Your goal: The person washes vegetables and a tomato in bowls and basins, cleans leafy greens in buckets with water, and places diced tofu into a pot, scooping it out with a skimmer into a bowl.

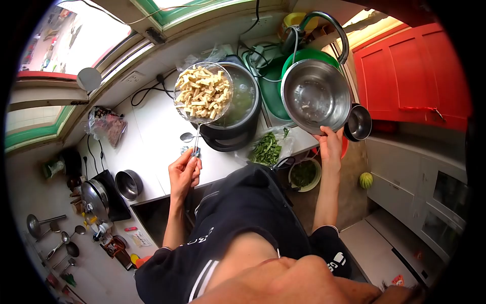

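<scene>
My left hand [185, 175] is closed round the handle of a wire mesh skimmer [199, 121]. Its round basket carries a heap of pale yellow cut strips [202, 91], and it hangs over the left rim of a large dark pot [248, 114]. Cloudy, bubbly liquid shows inside the pot. With my right hand [330, 147] I grip the near rim of a wide steel bowl [316, 96], tilted toward me, with a few small bits on its bottom. Between the two, green leaves [267, 150] lie in a clear plastic bag at the counter's front edge.
A spoon [187, 137] lies left of the pot. Behind the steel bowl are a green basin [309, 54] and a curved black tap [344, 38]. A small steel bowl [129, 185] and a lidded pan [95, 198] stand at left. Below, a bucket [304, 175] holds greens.
</scene>
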A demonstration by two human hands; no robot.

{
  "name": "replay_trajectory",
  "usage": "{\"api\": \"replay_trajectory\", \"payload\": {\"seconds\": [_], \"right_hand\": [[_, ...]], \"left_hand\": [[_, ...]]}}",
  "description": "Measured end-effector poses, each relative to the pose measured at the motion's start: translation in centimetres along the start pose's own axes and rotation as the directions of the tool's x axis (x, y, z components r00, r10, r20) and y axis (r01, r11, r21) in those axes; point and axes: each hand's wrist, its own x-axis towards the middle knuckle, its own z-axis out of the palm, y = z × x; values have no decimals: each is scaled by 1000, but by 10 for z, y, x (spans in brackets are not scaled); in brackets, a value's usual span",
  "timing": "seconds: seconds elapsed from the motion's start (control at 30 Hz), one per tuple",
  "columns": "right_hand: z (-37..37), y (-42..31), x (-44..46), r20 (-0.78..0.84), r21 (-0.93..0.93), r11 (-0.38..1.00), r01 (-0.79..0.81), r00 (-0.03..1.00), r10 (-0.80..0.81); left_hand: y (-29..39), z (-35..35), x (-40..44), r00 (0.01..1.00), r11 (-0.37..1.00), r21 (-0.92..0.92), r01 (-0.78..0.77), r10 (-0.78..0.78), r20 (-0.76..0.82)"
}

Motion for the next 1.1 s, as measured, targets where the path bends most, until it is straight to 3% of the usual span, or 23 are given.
{"api": "replay_trajectory", "payload": {"seconds": [0.37,0.63,0.87,0.97,1.1], "right_hand": [[86,-25,-53,227,-85,996,33,974,-13],[129,-14,-52,337,-213,937,278,921,-197],[154,-18,-62,357,-300,889,345,905,-231],[146,-7,-44,365,-414,773,481,865,-343],[152,-9,-42,365,-506,678,533,845,-391]], "left_hand": [[-28,-9,9,993,999,-18,37,-35,113],[-38,-10,25,985,1000,11,16,-18,170],[-30,-2,28,985,1000,24,-2,-3,173],[-27,-2,29,982,1000,23,0,-4,188],[-36,-5,32,982,1000,9,6,-7,186]]}}
